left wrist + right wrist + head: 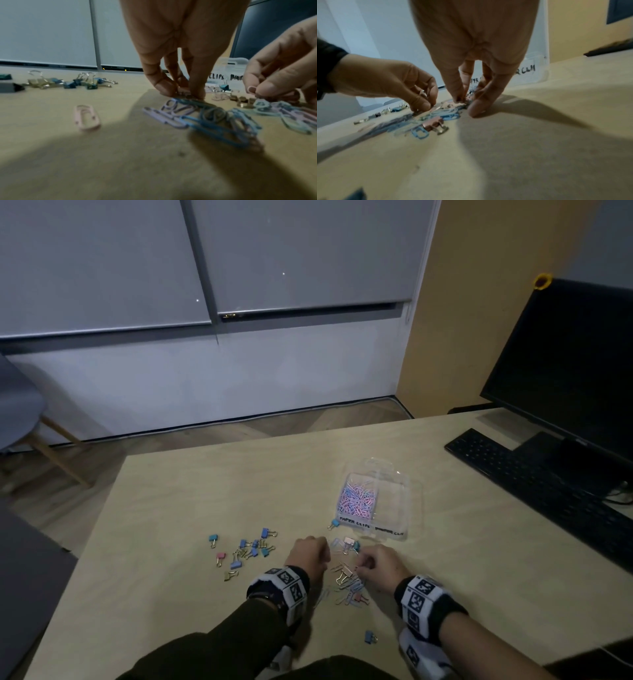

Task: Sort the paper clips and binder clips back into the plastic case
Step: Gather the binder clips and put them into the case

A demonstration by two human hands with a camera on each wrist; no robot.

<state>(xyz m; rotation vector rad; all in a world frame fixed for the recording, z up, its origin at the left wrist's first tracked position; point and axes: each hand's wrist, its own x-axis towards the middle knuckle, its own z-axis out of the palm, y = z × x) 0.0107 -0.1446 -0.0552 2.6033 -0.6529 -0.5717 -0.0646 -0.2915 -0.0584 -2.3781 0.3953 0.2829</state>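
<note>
A clear plastic case [394, 510] lies open on the table, and its left compartment holds pink and blue paper clips [356, 498]. A mixed pile of paper clips [214, 119] and binder clips lies between my hands. My left hand [183, 94] reaches down into the pile and pinches a small clip, which looks like a binder clip with a silver handle. My right hand [254, 92] hovers just right of it and pinches a pink paper clip [250, 89]. A rose binder clip [433, 123] sits at the pile's near edge.
Several blue, gold and pink binder clips [246, 549] are scattered left of my hands. One blue binder clip [370, 637] lies near the front edge. A black keyboard [534, 484] and monitor [575, 371] occupy the right side of the table [171, 577].
</note>
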